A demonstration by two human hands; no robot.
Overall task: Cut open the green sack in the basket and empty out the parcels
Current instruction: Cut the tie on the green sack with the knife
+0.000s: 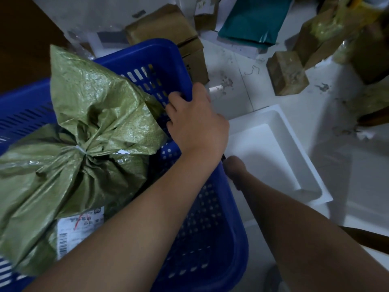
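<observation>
The green woven sack [84,127] lies in the blue plastic basket [210,228], its neck tied with a white tie [81,149]. A white shipping label [80,230] shows on its near side. My left hand [195,116] reaches across the sack and grips the basket's far right rim, fingers inside and thumb outside. My right hand [234,172] is curled against the outside of the basket's right rim. Its fingers are hidden, and a small dark tip [223,157] pokes out above it. No parcels from the sack are visible.
A white foam tray [280,127] lies on the pale tiled floor just right of the basket. Cardboard boxes [168,26], a small taped box [287,74] and a teal mailer bag [254,20] crowd the floor beyond. More parcels are piled at the far right.
</observation>
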